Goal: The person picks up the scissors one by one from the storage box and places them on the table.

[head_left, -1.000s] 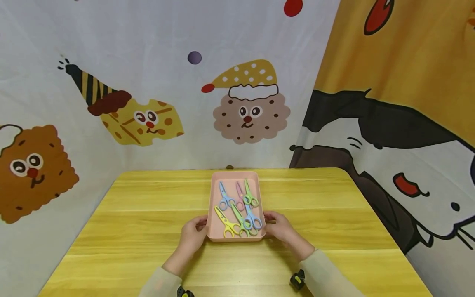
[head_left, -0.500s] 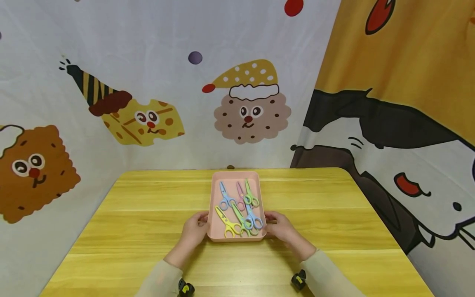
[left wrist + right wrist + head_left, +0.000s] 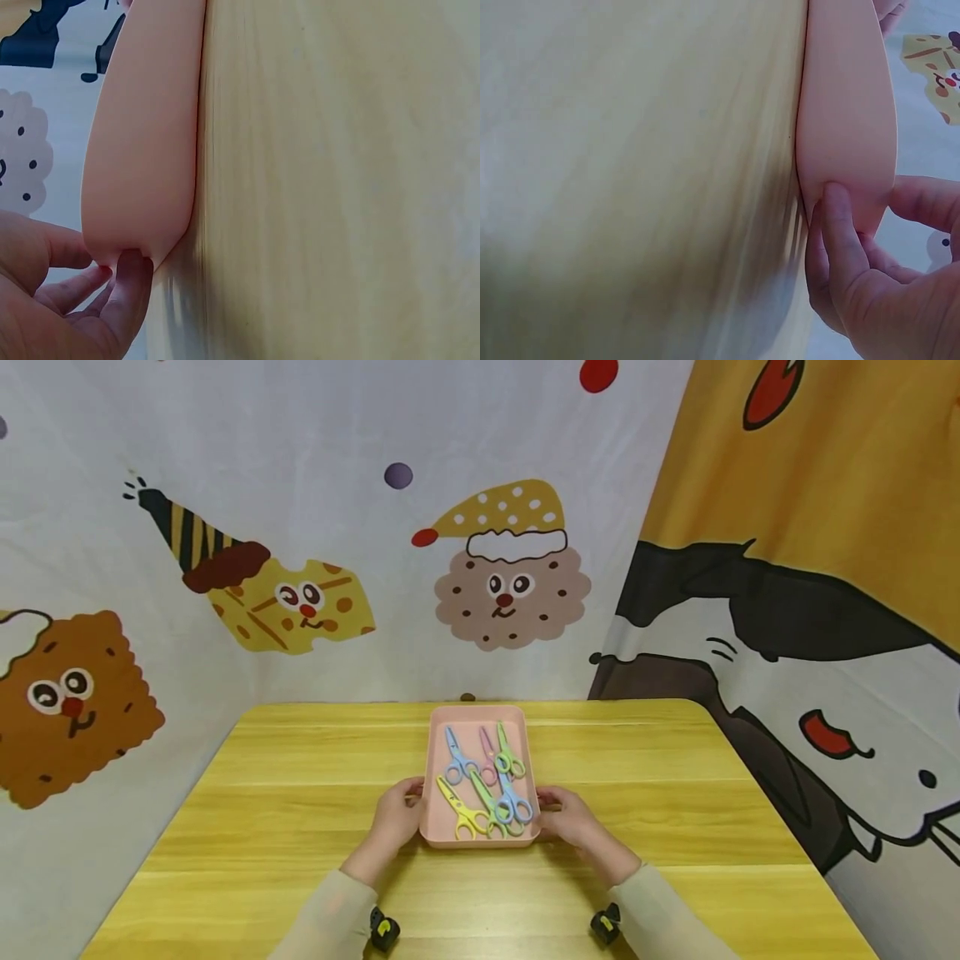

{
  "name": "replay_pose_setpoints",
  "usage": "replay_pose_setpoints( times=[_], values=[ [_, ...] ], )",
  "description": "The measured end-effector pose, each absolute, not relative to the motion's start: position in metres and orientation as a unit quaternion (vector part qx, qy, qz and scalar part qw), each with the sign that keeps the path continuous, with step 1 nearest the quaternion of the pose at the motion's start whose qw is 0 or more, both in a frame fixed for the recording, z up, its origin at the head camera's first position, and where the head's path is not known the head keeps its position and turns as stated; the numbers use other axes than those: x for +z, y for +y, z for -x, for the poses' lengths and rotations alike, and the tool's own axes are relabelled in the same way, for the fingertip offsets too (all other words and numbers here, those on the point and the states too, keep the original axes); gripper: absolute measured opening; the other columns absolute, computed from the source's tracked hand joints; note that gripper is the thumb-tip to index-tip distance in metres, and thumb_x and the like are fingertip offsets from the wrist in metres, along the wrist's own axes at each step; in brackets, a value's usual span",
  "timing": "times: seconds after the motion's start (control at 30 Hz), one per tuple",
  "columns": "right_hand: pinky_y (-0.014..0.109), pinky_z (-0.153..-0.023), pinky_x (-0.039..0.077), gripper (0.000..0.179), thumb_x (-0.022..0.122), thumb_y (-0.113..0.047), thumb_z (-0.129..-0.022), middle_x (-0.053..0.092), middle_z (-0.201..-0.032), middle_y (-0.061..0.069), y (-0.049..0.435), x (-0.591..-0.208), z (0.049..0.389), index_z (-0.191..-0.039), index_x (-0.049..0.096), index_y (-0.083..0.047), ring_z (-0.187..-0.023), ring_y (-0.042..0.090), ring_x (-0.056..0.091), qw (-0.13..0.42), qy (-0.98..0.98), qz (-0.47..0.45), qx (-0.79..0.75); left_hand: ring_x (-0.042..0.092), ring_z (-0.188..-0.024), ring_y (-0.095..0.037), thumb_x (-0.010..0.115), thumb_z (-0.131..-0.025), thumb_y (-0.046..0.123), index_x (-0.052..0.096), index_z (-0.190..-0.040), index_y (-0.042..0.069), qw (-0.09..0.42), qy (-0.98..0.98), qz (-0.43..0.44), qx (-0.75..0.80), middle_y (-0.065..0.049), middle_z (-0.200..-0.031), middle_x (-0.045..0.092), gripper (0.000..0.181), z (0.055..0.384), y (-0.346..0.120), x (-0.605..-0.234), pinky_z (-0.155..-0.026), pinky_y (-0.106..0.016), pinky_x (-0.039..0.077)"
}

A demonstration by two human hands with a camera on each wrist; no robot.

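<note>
A shallow pink tray (image 3: 480,844) sits on the table in the head view, holding several pairs of children's scissors. Among them are yellow scissors (image 3: 453,802) at front left, blue scissors (image 3: 453,745) behind these, and pink scissors (image 3: 487,742) partly under green scissors (image 3: 503,742). More blue and green pairs overlap at front right. My left hand (image 3: 396,818) holds the tray's left side near the front corner, thumb on the outer wall and fingers round the corner in the left wrist view. At the opposite corner my right hand (image 3: 570,821) grips the right side likewise.
The wood-grain table (image 3: 300,752) ends at a cartoon-printed cloth (image 3: 322,460) behind it. Orange and white cloth with an animal print hangs at the right. Black wrist cameras (image 3: 385,931) sit by both sleeves.
My left hand has slid slightly forward along the tray's side. The right hand, the tray and the scissors stay nearly as they were; the head view has shifted a little.
</note>
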State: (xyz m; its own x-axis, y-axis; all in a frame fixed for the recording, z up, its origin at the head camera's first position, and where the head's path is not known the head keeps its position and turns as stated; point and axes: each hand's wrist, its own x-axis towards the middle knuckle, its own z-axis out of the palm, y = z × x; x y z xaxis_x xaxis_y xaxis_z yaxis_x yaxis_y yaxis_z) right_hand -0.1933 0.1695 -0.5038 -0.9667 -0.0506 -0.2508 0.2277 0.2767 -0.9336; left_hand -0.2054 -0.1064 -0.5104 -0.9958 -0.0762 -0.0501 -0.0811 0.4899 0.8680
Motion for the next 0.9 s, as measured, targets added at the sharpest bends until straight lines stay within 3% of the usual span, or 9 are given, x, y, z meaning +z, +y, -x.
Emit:
replay_pose_setpoints(
  times=[0.33,0.6,0.73,0.9],
  values=[
    [0.032,-0.069,0.054,0.059,0.063,0.003,-0.076,0.051,-0.120,0.022,0.162,-0.491,0.200,-0.133,0.045,0.006,-0.097,0.028,0.057,0.100,0.833,-0.043,-0.542,0.062,-0.092,-0.024,0.058,-0.089,0.003,0.058,-0.122,-0.006,0.003,0.858,0.049,0.512,-0.018,-0.106,0.063,0.034,0.205,-0.105,-0.511,-0.075,-0.031,0.055],
    [0.045,-0.092,0.050,0.060,0.071,-0.018,-0.082,0.046,-0.134,0.018,0.136,-0.475,0.200,-0.134,0.048,-0.002,-0.120,0.036,0.046,-0.013,0.951,0.111,-0.289,0.063,-0.091,-0.024,0.058,-0.089,0.003,0.058,-0.122,-0.005,0.002,0.857,0.053,0.513,-0.019,-0.107,0.063,0.034,0.205,-0.107,-0.512,-0.075,-0.031,0.056],
    [0.044,-0.094,0.048,0.055,0.070,-0.023,-0.083,0.049,-0.130,0.020,0.122,-0.478,0.196,-0.129,0.052,0.002,-0.116,0.034,0.049,-0.009,0.965,0.159,-0.209,0.063,-0.091,-0.024,0.058,-0.090,0.003,0.058,-0.122,-0.005,0.002,0.856,0.053,0.515,-0.019,-0.107,0.063,0.034,0.204,-0.107,-0.512,-0.075,-0.031,0.056],
    [0.047,-0.102,0.042,0.064,0.071,-0.032,-0.083,0.053,-0.122,0.028,0.109,-0.482,0.193,-0.124,0.051,0.012,-0.117,0.041,0.049,0.008,0.975,0.166,-0.147,0.063,-0.091,-0.024,0.058,-0.089,0.003,0.059,-0.122,-0.005,-0.002,0.856,0.050,0.515,-0.019,-0.106,0.064,0.034,0.205,-0.107,-0.513,-0.075,-0.031,0.056]
  ],
)
